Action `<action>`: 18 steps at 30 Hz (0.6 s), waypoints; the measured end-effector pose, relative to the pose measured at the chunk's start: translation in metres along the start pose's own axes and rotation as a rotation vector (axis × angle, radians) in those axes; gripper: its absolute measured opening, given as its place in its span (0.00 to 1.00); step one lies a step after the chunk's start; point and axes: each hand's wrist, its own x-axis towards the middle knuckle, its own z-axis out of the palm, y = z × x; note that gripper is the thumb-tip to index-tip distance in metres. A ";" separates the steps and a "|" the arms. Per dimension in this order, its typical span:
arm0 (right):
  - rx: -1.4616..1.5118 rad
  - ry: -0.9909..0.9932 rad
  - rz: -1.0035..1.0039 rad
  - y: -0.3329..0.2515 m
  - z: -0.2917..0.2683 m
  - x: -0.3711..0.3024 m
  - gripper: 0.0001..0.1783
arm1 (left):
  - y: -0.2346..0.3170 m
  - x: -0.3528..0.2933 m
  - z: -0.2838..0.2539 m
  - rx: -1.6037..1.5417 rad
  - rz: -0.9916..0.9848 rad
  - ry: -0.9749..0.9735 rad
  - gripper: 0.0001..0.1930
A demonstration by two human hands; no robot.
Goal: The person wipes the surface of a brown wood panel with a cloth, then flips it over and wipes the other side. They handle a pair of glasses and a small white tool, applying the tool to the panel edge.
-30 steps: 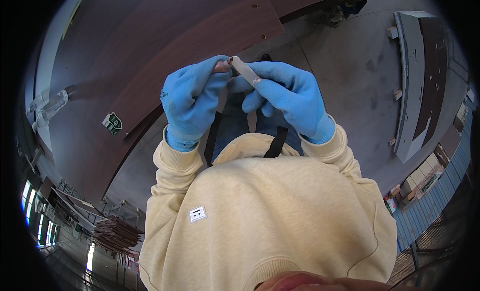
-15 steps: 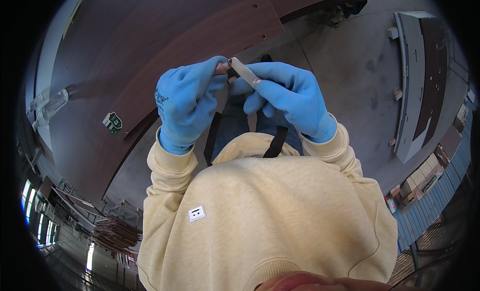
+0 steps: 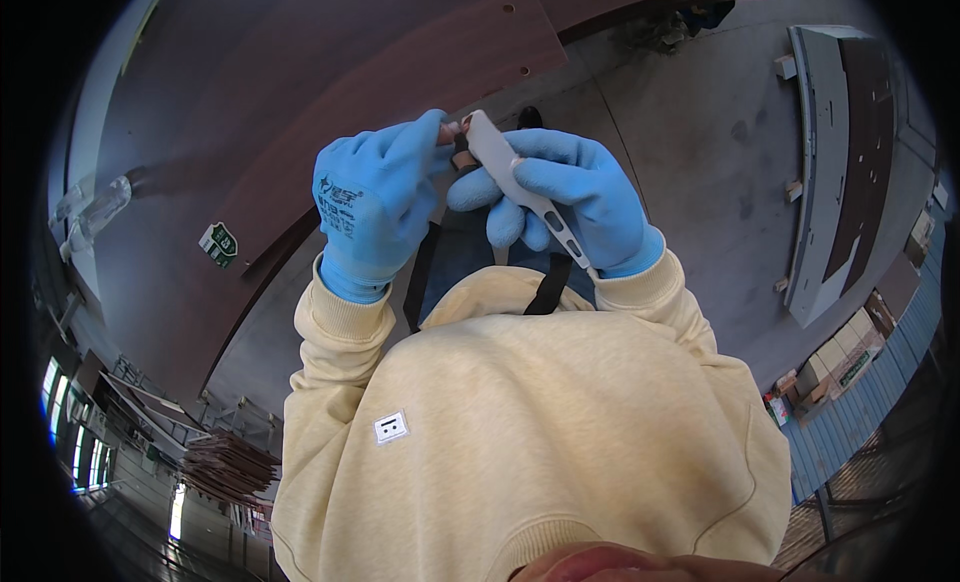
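Observation:
Both of my hands wear blue coated gloves and meet in front of me. My right hand [image 3: 575, 187] is closed round a flat, pale, long-handled tool [image 3: 505, 172] with dark slots near its lower end. The tool slants up and left, its far end close to the other hand's fingertips. My left hand [image 3: 372, 197] is pinched together there, with a bare pinkish fingertip [image 3: 446, 134] showing at the glove's end. Small dark and brownish bits show between the fingertips and the tool; too small to name.
A large dark brown panel [image 3: 200, 112] lies to the left, with a green-and-white label [image 3: 219, 244] and clear plastic wrap [image 3: 100, 210] on it. Farther right, grey and brown panels [image 3: 845, 162] rest on blocks. Stacked brown boards [image 3: 230, 467] stand at lower left.
The tool has turned more upright, and its slotted handle end now shows below my right hand. My left hand has turned slightly, showing the print on its glove.

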 end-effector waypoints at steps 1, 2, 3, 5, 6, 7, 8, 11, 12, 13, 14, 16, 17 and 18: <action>0.072 -0.006 -0.010 0.002 -0.003 0.001 0.22 | -0.004 -0.003 0.003 -0.021 -0.014 0.014 0.28; 0.144 -0.012 -0.020 0.004 -0.006 0.003 0.22 | -0.009 -0.006 0.007 -0.041 -0.028 0.027 0.27; 0.139 0.006 -0.048 0.006 -0.008 0.004 0.21 | -0.015 -0.008 0.012 -0.087 -0.062 0.074 0.25; 0.129 0.041 -0.104 0.014 -0.015 0.007 0.20 | -0.031 -0.013 0.023 -0.180 -0.131 0.169 0.20; 0.032 0.119 -0.180 0.019 -0.018 0.010 0.19 | -0.040 -0.017 0.031 -0.245 -0.191 0.259 0.17; -0.063 0.192 -0.255 0.027 -0.021 0.015 0.18 | -0.047 -0.022 0.041 -0.306 -0.251 0.349 0.14; -0.161 0.265 -0.329 0.036 -0.025 0.021 0.18 | -0.055 -0.025 0.048 -0.368 -0.312 0.441 0.12; -0.505 0.419 -0.656 0.082 -0.051 0.041 0.20 | -0.080 -0.027 0.066 -0.575 -0.367 0.585 0.11; -0.926 0.486 -0.902 0.090 -0.067 0.052 0.23 | -0.087 -0.029 0.071 -0.538 -0.367 0.600 0.11; -0.990 0.515 -0.944 0.097 -0.073 0.058 0.23 | -0.094 -0.031 0.075 -0.524 -0.341 0.608 0.11; -1.053 0.543 -0.986 0.104 -0.075 0.063 0.23 | -0.099 -0.033 0.079 -0.510 -0.314 0.617 0.11; -1.148 0.573 -1.049 0.115 -0.083 0.072 0.22 | -0.101 -0.035 0.083 -0.512 -0.305 0.619 0.11; -1.161 0.573 -1.042 0.119 -0.086 0.074 0.21 | -0.102 -0.036 0.083 -0.524 -0.320 0.616 0.11; -1.170 0.569 -1.038 0.119 -0.084 0.076 0.21 | -0.102 -0.037 0.082 -0.531 -0.334 0.613 0.11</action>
